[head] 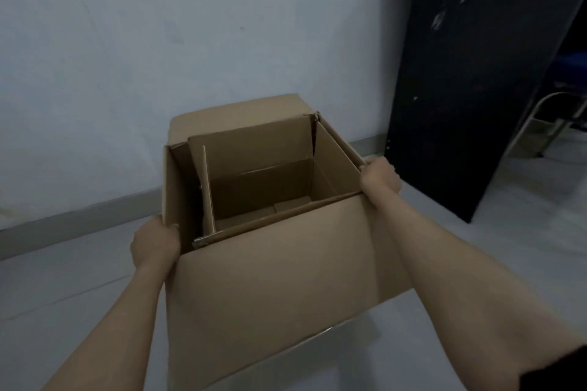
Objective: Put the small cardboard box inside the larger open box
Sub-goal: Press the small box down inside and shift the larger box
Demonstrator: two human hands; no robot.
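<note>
A large open cardboard box [270, 295] fills the middle of the head view, above the grey floor. Inside it stands what looks like the small cardboard box [254, 149], also open at the top. It sits toward the right side, with a dark gap between its left wall and the large box's left wall. My left hand [155, 241] grips the large box's left wall at the near corner. On the opposite side, my right hand [379, 178] grips the rim of the right wall. The large box's underside is hidden.
A black board or desk side [476, 73] stands at the right, close to the box. Behind it shows a metal chair frame [546, 124]. A pale wall with a grey baseboard [79, 216] runs just behind the box.
</note>
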